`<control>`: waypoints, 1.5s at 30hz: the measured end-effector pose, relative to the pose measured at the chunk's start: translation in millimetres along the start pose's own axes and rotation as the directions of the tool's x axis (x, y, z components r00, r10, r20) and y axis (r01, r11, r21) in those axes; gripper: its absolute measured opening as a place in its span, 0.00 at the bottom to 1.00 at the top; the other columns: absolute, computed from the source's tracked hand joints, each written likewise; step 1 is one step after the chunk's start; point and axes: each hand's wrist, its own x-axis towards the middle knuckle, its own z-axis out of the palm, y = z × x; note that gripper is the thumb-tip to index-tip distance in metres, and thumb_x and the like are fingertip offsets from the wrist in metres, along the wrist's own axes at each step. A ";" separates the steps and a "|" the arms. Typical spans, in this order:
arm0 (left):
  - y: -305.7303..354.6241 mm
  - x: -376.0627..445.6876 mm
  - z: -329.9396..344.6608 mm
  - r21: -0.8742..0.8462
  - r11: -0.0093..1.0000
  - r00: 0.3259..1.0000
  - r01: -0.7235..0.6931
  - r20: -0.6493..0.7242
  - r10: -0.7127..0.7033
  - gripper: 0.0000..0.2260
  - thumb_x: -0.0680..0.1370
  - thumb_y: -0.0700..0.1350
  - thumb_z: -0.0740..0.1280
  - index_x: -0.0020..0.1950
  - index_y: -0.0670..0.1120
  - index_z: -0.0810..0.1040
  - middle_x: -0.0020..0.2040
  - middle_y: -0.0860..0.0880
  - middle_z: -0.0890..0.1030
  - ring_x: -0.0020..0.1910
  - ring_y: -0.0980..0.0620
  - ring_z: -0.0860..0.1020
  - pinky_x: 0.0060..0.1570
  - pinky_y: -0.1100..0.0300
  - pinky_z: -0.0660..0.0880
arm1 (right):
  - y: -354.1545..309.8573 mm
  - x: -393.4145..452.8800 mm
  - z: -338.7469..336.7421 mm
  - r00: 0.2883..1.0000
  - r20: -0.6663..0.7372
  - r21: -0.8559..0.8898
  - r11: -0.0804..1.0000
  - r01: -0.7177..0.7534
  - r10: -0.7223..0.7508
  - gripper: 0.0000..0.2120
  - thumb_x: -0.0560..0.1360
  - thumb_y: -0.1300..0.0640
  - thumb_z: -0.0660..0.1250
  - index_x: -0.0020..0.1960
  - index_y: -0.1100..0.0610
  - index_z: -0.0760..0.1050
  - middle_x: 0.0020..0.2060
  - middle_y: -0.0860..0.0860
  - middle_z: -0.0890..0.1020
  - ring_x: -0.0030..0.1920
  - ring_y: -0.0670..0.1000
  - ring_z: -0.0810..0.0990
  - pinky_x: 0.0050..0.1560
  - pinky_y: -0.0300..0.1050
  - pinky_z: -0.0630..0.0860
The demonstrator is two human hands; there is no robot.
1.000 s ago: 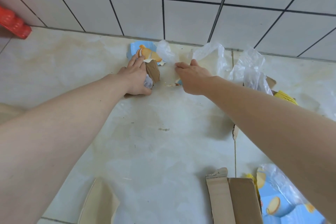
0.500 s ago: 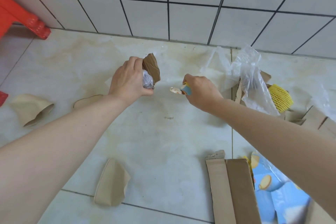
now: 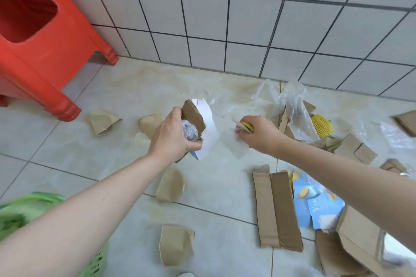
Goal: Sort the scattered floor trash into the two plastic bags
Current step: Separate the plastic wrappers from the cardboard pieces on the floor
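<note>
Fingers of the left hand (image 3: 173,137) are curled tight around a bundle of trash: a torn brown cardboard scrap (image 3: 193,117), a crumpled bit of clear plastic (image 3: 190,130) and a white-backed wrapper (image 3: 207,128) that hangs below the fist. The right hand (image 3: 262,134) is closed too, pinching a small yellow-and-white wrapper piece (image 3: 245,126) between thumb and fingertips. Both hands hang above the floor, near each other but apart.

Beyond the right hand, a clear plastic bag (image 3: 295,110) lies slumped near the tiled wall (image 3: 247,18), with a yellow foam net (image 3: 322,127) just beside it and cardboard bits around it. Flattened brown paper cups are scattered under and around the left arm: 1 (image 3: 102,121) by the red plastic stool (image 3: 33,36), 1 (image 3: 170,184) below the left wrist, 1 (image 3: 175,244) nearer the camera. A long cardboard strip (image 3: 275,209) lies under the right forearm, touching a blue biscuit package (image 3: 315,204); more torn cardboard (image 3: 351,252) sits at the lower right. A green basket (image 3: 20,213) shows at the lower left edge, partly hidden by the left arm. Only 1 plastic bag can be made out with certainty.
</note>
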 end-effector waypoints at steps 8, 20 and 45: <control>13.7 -111.5 -84.7 -0.256 0.954 0.987 0.158 0.011 -0.160 0.27 0.63 0.51 0.78 0.53 0.45 0.68 0.48 0.49 0.78 0.47 0.48 0.77 0.44 0.58 0.74 | -65.4 -114.4 11.8 0.991 0.113 0.106 0.991 -0.079 0.067 0.09 0.80 0.57 0.58 0.41 0.56 0.71 0.33 0.50 0.72 0.32 0.48 0.71 0.24 0.34 0.67; -57.4 -235.6 -190.5 -0.500 0.813 0.904 0.298 -0.126 -0.409 0.24 0.67 0.50 0.78 0.57 0.47 0.71 0.48 0.50 0.79 0.48 0.49 0.79 0.48 0.56 0.74 | -185.0 -195.1 71.5 0.940 0.341 0.186 0.980 -0.073 0.005 0.05 0.77 0.59 0.62 0.43 0.55 0.73 0.35 0.52 0.75 0.32 0.50 0.74 0.26 0.36 0.70; -230.5 -258.7 -147.2 0.130 0.725 0.736 0.676 -0.108 -0.668 0.25 0.74 0.37 0.67 0.65 0.39 0.57 0.47 0.36 0.76 0.43 0.39 0.75 0.41 0.51 0.70 | -240.5 -161.8 317.2 0.835 0.280 -0.265 0.798 0.542 -0.474 0.28 0.71 0.62 0.69 0.68 0.60 0.61 0.63 0.59 0.66 0.61 0.63 0.66 0.61 0.55 0.69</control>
